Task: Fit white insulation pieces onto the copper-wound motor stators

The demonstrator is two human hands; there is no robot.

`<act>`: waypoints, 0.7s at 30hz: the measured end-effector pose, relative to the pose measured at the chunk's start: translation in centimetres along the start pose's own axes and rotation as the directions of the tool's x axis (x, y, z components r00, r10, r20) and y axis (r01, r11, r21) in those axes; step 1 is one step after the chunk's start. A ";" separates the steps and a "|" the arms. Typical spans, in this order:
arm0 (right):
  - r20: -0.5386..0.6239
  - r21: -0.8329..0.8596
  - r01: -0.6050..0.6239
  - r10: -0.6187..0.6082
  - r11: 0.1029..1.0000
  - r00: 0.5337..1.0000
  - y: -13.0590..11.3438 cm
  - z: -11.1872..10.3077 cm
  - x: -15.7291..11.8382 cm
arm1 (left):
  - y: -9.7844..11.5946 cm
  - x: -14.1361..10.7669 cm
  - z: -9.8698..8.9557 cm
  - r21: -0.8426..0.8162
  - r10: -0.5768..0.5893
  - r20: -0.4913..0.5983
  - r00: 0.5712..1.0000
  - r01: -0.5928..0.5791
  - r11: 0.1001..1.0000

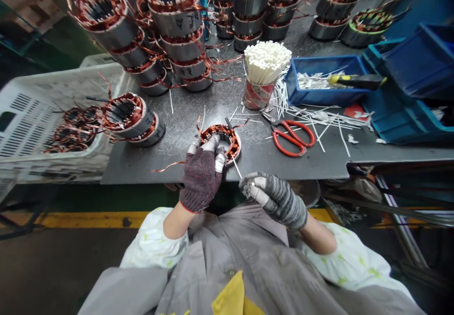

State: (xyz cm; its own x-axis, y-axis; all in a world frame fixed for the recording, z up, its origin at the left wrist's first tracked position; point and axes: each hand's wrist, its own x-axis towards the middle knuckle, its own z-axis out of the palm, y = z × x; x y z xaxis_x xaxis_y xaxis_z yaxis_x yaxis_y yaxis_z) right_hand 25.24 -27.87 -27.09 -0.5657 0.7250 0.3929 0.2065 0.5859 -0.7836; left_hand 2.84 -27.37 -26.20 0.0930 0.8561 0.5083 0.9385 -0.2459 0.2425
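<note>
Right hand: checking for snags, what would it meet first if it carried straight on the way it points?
From the right hand, probably the thin white strip at its fingertips, then the gloved left hand; depth is unclear.

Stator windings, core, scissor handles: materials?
The stator windings look like enamelled copper wire: glossy reddish-orange strands. The stator core looks like steel, dull grey metal; any lamination is hard to see here. The scissor handles look like glossy red moulded plastic.

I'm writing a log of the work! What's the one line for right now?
Left hand: holding copper-wound stator | Right hand: pinching thin white strip | Nearby: red-handled scissors
</note>
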 end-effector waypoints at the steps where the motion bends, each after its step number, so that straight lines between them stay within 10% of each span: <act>1: 0.000 -0.001 0.000 0.000 1.000 1.000 -0.2 -0.2 -0.2 | 0.0 0.1 0.0 -0.004 -0.002 0.003 1.000 0.002 1.000; 11: -0.019 0.170 0.048 -0.046 0.984 0.999 1.4 0.5 2.9 | 0.1 0.4 -0.4 -0.064 -0.027 0.040 0.999 0.029 0.998; 15: -0.165 0.453 -0.166 0.265 0.876 0.950 2.2 2.5 4.8 | 0.3 0.6 -0.3 -0.160 -0.119 -0.043 0.992 0.110 0.981; 18: -0.131 0.674 -0.340 0.558 0.656 0.820 2.0 3.3 5.5 | 0.2 0.7 -0.3 -0.231 -0.013 -0.106 0.994 -0.012 0.973; 21: -0.113 0.708 -0.364 0.606 0.605 0.788 1.5 3.3 5.4 | 0.0 0.7 -0.4 -0.170 0.123 -0.112 0.986 -0.141 0.975</act>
State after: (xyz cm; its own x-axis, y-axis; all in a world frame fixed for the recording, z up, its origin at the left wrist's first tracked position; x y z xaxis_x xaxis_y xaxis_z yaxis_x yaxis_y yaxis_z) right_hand 19.88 -24.28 -27.68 -0.2307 0.9667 -0.1109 -0.2337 -0.1657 -0.9581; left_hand 2.77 -26.96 -25.54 0.1695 0.7629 0.6239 0.8459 -0.4375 0.3052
